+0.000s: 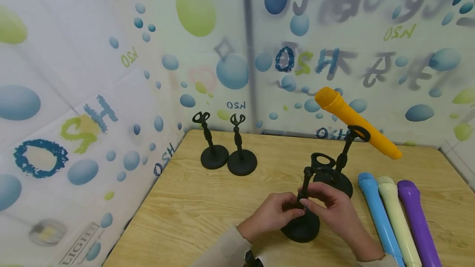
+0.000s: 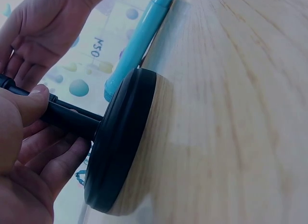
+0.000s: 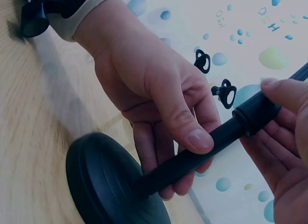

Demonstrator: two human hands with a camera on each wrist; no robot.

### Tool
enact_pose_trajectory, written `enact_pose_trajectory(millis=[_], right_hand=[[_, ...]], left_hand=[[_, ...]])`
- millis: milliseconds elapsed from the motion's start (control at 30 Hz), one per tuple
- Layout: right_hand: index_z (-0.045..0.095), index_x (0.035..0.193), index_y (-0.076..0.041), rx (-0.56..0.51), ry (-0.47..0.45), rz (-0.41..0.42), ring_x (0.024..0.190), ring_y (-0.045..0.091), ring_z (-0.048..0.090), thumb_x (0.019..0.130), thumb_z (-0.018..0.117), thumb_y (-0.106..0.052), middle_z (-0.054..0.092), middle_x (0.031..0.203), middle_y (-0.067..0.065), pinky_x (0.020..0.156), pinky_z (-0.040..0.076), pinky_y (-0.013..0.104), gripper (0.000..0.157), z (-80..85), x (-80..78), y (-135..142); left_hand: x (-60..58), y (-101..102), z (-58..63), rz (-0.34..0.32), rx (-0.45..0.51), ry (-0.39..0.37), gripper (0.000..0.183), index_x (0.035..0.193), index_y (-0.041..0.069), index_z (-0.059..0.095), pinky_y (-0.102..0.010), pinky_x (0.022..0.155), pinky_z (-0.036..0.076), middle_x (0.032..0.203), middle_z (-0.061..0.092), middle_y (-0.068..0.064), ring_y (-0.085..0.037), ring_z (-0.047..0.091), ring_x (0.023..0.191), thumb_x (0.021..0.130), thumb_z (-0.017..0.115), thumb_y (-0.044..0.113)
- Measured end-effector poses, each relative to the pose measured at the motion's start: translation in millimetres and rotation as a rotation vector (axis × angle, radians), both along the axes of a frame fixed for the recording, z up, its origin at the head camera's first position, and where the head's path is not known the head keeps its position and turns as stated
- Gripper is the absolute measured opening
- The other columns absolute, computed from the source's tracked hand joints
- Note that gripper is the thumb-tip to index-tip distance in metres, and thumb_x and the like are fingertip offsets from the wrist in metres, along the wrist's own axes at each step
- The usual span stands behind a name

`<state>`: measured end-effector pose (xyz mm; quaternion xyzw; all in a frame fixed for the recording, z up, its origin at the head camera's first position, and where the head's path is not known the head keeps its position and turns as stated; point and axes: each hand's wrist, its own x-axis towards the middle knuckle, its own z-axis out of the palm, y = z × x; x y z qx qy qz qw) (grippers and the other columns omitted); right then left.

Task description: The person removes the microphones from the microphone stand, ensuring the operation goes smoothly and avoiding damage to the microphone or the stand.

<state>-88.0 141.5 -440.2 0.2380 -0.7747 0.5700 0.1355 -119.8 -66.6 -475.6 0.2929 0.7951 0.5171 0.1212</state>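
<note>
Both hands are on a black desktop microphone stand (image 1: pixel 302 228) near the front of the table. Its round base sits on the wood, and a clip with a ring tops its post. Low on the post, my left hand (image 1: pixel 274 212) grips the tube between thumb and fingers, as the right wrist view shows. My right hand (image 1: pixel 335 209) pinches the collar (image 3: pixel 252 115) higher up, thumb on one side and fingers on the other. Just behind is another stand (image 1: pixel 345 153), its clip bearing a tilted orange microphone (image 1: pixel 356 122).
Two more black stands (image 1: pixel 211 151) (image 1: pixel 240 158) stand side by side at the back left. To the right lie blue (image 1: pixel 378 213), cream (image 1: pixel 398 219) and purple (image 1: pixel 419 221) microphones in a row. Patterned sheets hang behind and left of the wooden table (image 1: pixel 178 217).
</note>
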Motion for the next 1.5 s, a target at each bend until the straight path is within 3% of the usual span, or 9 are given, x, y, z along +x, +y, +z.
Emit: enact_pose_trajectory(millis=[133, 400, 867, 1000, 1333, 1500], right_hand=[[0.075, 0.119, -0.004, 0.014, -0.023, -0.018, 0.106, -0.001, 0.072, 0.091, 0.081, 0.007, 0.079, 0.116, 0.01, 0.093, 0.058, 0.014, 0.031, -1.3, 0.6, -3.6], [0.077, 0.115, -0.007, -0.014, -0.018, -0.078, 0.102, 0.0, 0.071, 0.087, 0.083, 0.011, 0.073, 0.112, 0.013, 0.095, 0.056, 0.012, 0.034, -2.9, 2.0, -10.8], [0.081, 0.111, -0.009, 0.051, 0.03, -0.102, 0.098, -0.002, 0.07, 0.087, 0.083, 0.01, 0.078, 0.106, 0.006, 0.087, 0.059, 0.013, 0.031, 1.7, 2.6, -8.0], [0.082, 0.112, -0.013, 0.063, 0.014, -0.095, 0.099, -0.002, 0.071, 0.088, 0.083, 0.007, 0.079, 0.107, 0.005, 0.087, 0.061, 0.016, 0.031, 2.2, 2.4, -7.5], [0.082, 0.113, -0.009, 0.075, -0.017, -0.096, 0.104, -0.004, 0.07, 0.09, 0.082, 0.005, 0.08, 0.111, 0.006, 0.089, 0.059, 0.013, 0.027, 4.7, 2.9, -7.7], [0.082, 0.112, -0.008, 0.067, 0.025, -0.073, 0.102, -0.006, 0.071, 0.088, 0.082, 0.009, 0.081, 0.109, 0.011, 0.087, 0.059, 0.013, 0.029, 3.9, 2.0, -5.8]], left_hand=[[-0.4, -0.3, -0.3, -0.001, -0.003, 0.006, 0.017, 0.118, 0.009, 0.077, -0.016, 0.091, 0.057, 0.113, 0.082, -0.003, 0.007, 0.069, 0.099, 0.105, 0.074, 0.02], [-1.2, 2.1, -1.0, 0.004, -0.014, 0.046, 0.013, 0.114, 0.009, 0.077, -0.014, 0.087, 0.056, 0.109, 0.083, -0.004, 0.009, 0.068, 0.094, 0.103, 0.076, 0.016], [-1.1, 7.0, 5.0, 0.011, -0.054, 0.11, 0.011, 0.111, 0.007, 0.078, -0.012, 0.084, 0.056, 0.106, 0.083, -0.003, 0.01, 0.067, 0.094, 0.102, 0.075, 0.013], [-0.9, 7.1, 6.1, 0.02, -0.06, 0.103, 0.01, 0.11, 0.007, 0.079, -0.012, 0.083, 0.056, 0.104, 0.083, -0.003, 0.01, 0.066, 0.092, 0.102, 0.075, 0.012], [-2.1, 7.8, 6.8, 0.022, -0.066, 0.084, 0.009, 0.109, 0.007, 0.079, -0.012, 0.085, 0.056, 0.104, 0.084, -0.003, 0.01, 0.067, 0.092, 0.101, 0.076, 0.01], [-3.0, 8.1, 6.9, 0.008, -0.07, 0.069, 0.012, 0.114, 0.007, 0.079, -0.013, 0.089, 0.056, 0.107, 0.084, -0.003, 0.008, 0.069, 0.096, 0.102, 0.075, 0.01]])
